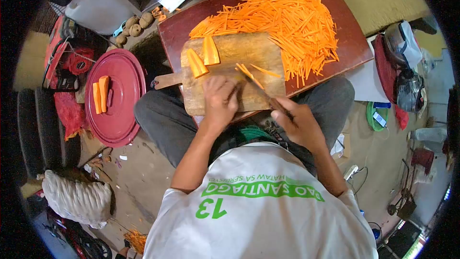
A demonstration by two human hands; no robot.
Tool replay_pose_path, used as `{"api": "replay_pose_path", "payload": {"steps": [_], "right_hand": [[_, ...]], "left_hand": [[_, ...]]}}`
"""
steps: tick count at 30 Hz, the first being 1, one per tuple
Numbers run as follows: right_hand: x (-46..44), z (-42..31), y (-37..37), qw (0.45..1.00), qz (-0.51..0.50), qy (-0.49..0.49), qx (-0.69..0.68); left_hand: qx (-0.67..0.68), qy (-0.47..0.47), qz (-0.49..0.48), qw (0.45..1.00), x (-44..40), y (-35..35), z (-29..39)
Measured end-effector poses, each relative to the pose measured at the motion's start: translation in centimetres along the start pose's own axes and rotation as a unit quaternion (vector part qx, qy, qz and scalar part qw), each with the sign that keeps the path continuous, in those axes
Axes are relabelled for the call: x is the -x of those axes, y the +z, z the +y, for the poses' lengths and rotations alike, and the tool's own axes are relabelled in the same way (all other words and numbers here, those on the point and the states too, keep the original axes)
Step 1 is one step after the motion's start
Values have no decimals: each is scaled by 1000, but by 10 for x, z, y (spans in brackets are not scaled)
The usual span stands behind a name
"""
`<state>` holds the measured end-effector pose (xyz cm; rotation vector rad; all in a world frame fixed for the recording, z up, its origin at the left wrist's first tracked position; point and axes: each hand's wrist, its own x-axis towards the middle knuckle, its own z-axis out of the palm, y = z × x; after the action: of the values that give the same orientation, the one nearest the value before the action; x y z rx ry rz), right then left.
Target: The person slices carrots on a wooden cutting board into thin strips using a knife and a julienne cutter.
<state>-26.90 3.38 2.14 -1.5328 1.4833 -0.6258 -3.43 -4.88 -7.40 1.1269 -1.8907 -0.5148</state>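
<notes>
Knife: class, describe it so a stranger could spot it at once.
On the dark red table lies a wooden cutting board. Over its right side, the right hand grips the knife, whose dark handle sets it apart from the orange carrot strips nearby.

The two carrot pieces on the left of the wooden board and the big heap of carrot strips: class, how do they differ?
The carrot pieces are broad; the carrot strips are narrow. The carrot pieces number two; the carrot strips are too many to count. The carrot pieces lie on the wooden board, the carrot strips mostly on the red table. Both are orange.
</notes>
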Motion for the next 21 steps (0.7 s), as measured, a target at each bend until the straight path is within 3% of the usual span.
{"api": "replay_pose_path", "payload": {"steps": [4,7,8,11,14,18,21], "right_hand": [[-7,13,8,999,-12,-36,5],[-16,15,-13,999,-11,-48,0],[-22,15,-22,999,-27,12,-28],[-42,22,-48,1000,15,-20,-3],[-65,41,-70,989,75,-88,91],[-89,47,-105,977,66,-42,200],[-95,55,-118,971,92,-70,207]], "left_hand": [[17,-16,53,998,-10,-9,-5],[6,-40,23,999,-7,-18,3],[8,-37,10,999,-4,-18,3],[10,-25,-28,999,3,-13,5],[2,-19,-67,998,3,-13,11],[-20,0,-94,995,3,-15,12],[-27,12,-99,995,4,-14,10]]}}
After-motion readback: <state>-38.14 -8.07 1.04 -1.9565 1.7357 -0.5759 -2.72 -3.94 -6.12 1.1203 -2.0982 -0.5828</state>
